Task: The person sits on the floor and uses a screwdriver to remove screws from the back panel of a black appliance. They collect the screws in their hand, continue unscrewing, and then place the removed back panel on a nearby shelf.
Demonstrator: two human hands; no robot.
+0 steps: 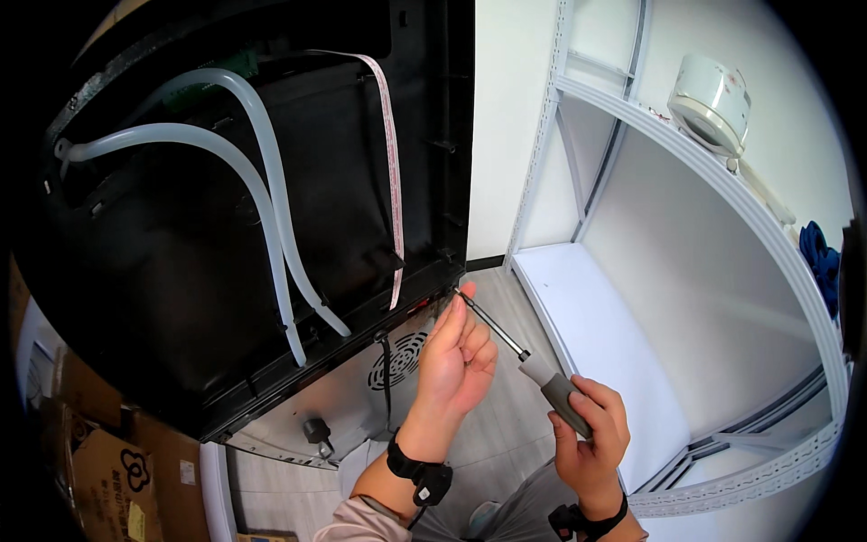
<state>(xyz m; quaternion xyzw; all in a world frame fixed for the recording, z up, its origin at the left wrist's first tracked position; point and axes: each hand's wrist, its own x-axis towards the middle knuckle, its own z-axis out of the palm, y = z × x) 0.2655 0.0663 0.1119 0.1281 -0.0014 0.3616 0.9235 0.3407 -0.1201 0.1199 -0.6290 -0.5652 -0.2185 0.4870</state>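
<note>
My right hand [591, 443] is closed around the grey handle of a screwdriver [560, 394]. Its metal shaft slants up and left to the lower right corner of a black plastic panel [361, 208]. At that corner, the thumb and fingertips of my left hand [458, 357] pinch the tip end of the shaft. Whether a screw sits between those fingers is too small to tell. Two translucent hoses [257, 194] and a pale ribbon cable [390, 154] hang across the panel's inner face.
Below the panel is a metal surface with a round slotted vent [397, 361] and a black knob-like part [317, 432]. Cardboard boxes [108, 479] stand at lower left. A white metal shelf frame [768, 190] fills the right, bearing a white pot-like container [712, 104] and blue cloth [819, 262].
</note>
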